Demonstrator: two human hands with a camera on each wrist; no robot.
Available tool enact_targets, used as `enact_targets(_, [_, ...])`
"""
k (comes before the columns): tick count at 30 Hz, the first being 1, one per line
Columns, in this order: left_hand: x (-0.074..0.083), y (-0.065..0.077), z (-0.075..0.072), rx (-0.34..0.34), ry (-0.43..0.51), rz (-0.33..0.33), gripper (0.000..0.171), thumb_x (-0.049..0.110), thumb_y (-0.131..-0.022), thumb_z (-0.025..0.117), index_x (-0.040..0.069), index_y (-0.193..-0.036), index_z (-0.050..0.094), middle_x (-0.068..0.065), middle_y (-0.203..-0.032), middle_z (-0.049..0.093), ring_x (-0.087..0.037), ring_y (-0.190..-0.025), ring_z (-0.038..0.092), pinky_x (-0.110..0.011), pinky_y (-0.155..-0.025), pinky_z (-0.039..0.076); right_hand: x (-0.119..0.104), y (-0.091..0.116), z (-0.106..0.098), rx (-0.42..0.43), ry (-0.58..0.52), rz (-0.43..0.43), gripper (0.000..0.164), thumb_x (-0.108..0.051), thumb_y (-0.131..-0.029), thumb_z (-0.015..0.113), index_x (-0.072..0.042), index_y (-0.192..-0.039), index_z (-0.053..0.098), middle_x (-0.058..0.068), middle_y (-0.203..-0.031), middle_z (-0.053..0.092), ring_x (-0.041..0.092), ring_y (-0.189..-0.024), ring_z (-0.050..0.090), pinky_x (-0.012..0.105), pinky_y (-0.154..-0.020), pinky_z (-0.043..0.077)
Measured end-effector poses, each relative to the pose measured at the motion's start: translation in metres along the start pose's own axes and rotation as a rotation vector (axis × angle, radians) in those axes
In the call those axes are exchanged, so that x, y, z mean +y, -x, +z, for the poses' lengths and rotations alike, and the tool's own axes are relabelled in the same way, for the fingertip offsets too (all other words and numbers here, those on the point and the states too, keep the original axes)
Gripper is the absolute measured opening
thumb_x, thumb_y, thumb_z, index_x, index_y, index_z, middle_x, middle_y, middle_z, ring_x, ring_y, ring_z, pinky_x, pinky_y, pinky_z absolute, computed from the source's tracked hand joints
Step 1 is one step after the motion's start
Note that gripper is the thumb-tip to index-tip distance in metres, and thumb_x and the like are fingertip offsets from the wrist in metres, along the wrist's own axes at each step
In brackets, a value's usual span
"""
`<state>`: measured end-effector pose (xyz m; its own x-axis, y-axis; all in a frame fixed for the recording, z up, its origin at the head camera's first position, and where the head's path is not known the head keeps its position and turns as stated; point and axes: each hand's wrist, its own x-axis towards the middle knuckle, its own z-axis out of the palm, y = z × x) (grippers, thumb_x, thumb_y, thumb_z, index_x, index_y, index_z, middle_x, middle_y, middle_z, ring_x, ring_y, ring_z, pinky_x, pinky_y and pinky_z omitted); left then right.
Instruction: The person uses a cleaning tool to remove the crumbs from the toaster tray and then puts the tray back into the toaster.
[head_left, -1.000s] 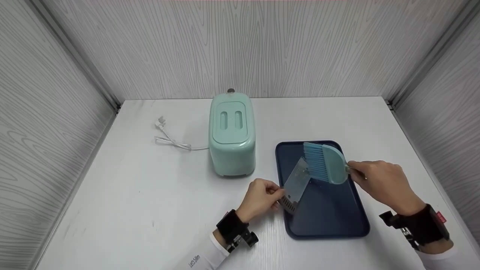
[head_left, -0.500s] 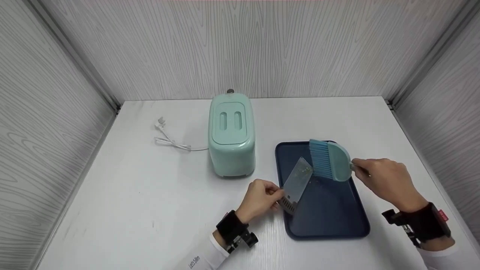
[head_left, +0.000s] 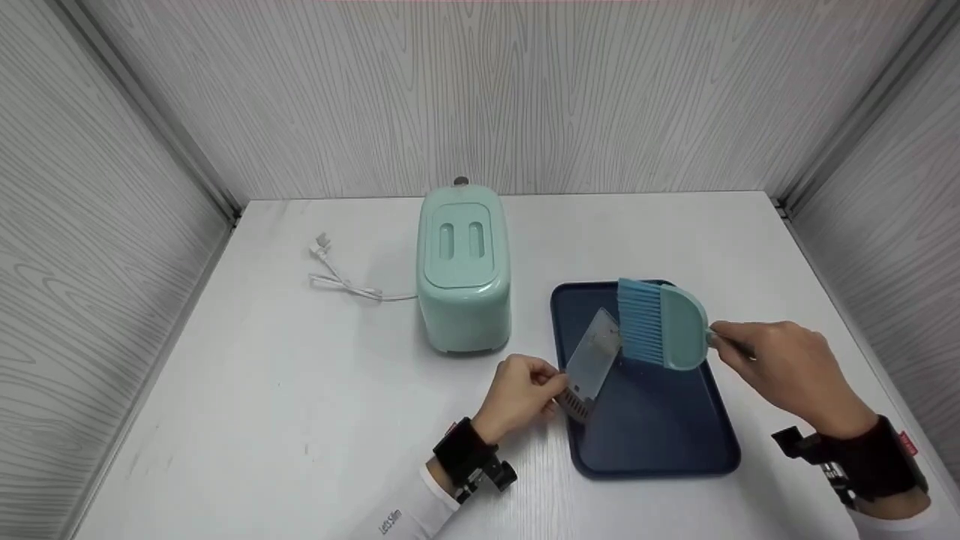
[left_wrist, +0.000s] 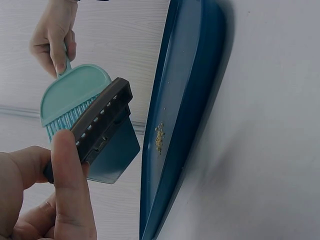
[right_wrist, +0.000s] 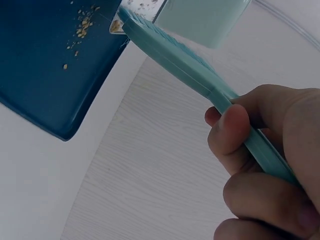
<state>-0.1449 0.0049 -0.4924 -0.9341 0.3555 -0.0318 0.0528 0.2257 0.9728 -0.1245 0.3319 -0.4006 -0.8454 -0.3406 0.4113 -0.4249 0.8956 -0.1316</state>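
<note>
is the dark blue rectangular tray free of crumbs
No, the right wrist view shows small yellowish crumbs lying on the dark blue rectangular tray.

From where I sit, the head view gives me one line I can read: dark lettering [head_left: 391, 521] that says "Let's Slim", printed on the white left sleeve [head_left: 420, 504]. I find it between six and seven o'clock, close to the bottom edge, and the words climb on a slant toward one o'clock. At about four o'clock, a red tag [head_left: 907, 443] on the black right wristband [head_left: 870, 459] carries pale marks, too small for me to make out. The left wristband [head_left: 460, 451], near six o'clock, shows only a sliver of red.
</note>
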Motion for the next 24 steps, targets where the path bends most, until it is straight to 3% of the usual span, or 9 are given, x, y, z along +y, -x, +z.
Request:
enact_targets(8, [0.001,-0.003,0.001,0.002,-0.008,0.010,0.016,0.016,-0.090,0.067,0.004,-0.084,0.075,-0.013,-0.069,0.072,-0.006,-0.045,0.059,-0.022,-0.045,0.051,-0.025,0.003,-0.005,-0.025,-0.080,-0.048,0.020,-0.013,-0.081,0.076,-0.017,-0.101,0.077,-0.003,-0.081,0.077,0.005,-0.059,0.064,0.019,-0.046,0.041])
enact_targets(13, [0.001,-0.005,0.002,0.009,-0.036,0.007,0.015,0.015,-0.090,0.067,0.004,-0.084,0.075,-0.013,-0.070,0.072,-0.004,-0.045,0.058,-0.021,-0.044,0.050,-0.038,0.004,-0.005,-0.034,-0.093,-0.074,0.021,-0.011,-0.079,0.077,-0.014,-0.100,0.077,-0.003,-0.081,0.077,0.008,-0.063,0.067,0.018,-0.047,0.043])
enact_targets(20, [0.001,-0.005,0.002,0.001,-0.039,0.001,0.016,0.016,-0.090,0.068,0.003,-0.084,0.075,-0.016,-0.072,0.073,-0.004,-0.045,0.057,-0.022,-0.044,0.051,-0.051,0.005,-0.002,-0.052,-0.104,-0.121,0.018,-0.012,-0.079,0.078,-0.018,-0.096,0.076,-0.009,-0.075,0.074,-0.008,-0.056,0.051,0.012,-0.044,0.035])
enact_targets(24, [0.000,-0.005,0.002,0.000,-0.043,0.003,0.016,0.017,-0.090,0.068,0.003,-0.084,0.075,-0.016,-0.073,0.073,-0.003,-0.045,0.057,-0.021,-0.044,0.051,-0.054,0.006,0.001,-0.050,-0.093,-0.148,0.018,-0.010,-0.077,0.079,-0.016,-0.094,0.076,-0.010,-0.069,0.069,-0.010,-0.054,0.045,0.012,-0.044,0.032])
